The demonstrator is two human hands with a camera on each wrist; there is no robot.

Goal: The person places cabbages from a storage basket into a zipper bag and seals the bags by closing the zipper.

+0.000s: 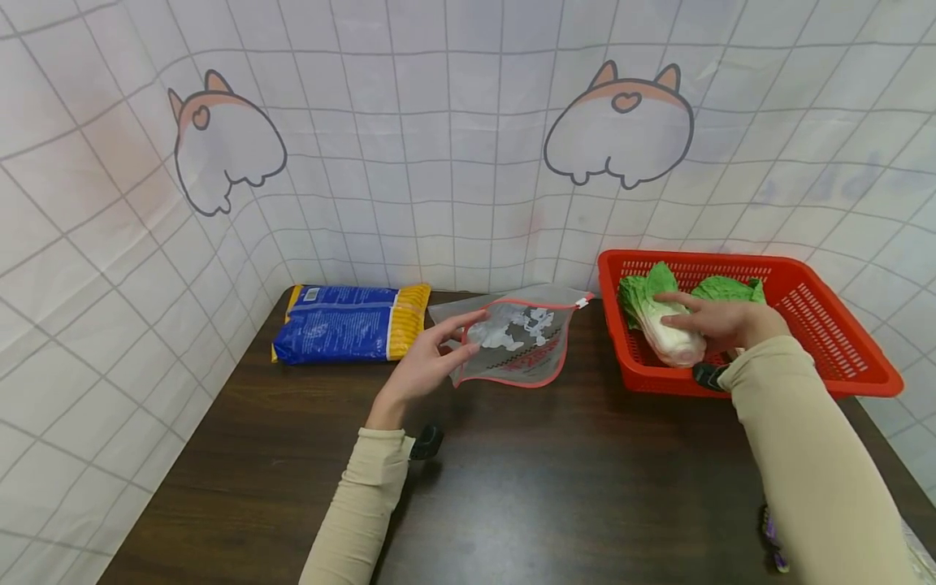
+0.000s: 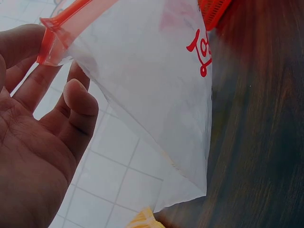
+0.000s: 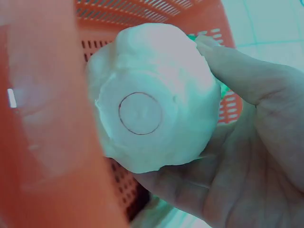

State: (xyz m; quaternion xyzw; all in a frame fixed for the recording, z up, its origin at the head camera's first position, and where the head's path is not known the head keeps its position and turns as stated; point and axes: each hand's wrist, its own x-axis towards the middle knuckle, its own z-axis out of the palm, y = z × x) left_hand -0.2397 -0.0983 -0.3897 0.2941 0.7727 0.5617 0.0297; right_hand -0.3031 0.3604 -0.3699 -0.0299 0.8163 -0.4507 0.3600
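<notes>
My left hand (image 1: 424,361) pinches the edge of a clear zip bag (image 1: 508,337) with red trim, printed with white figures and red lettering. The left wrist view shows the end of its red zip strip (image 2: 54,42) at the fingers, the bag hanging beside the palm. My right hand (image 1: 731,321) grips a napa cabbage (image 1: 676,345), fingers and thumb around its pale body. Its round white base (image 3: 140,114) faces the right wrist camera, and its green leaves point toward the back. The cabbage is within the red basket (image 1: 870,375), near its front left wall.
Another green leafy vegetable (image 1: 731,287) lies in the basket, partly behind my right hand. A blue and yellow packet (image 1: 340,325) lies at the table's back left. A small purple object (image 1: 773,540) shows beside my right sleeve. A grid-patterned cloth (image 1: 439,162) hangs behind the dark table (image 1: 556,479).
</notes>
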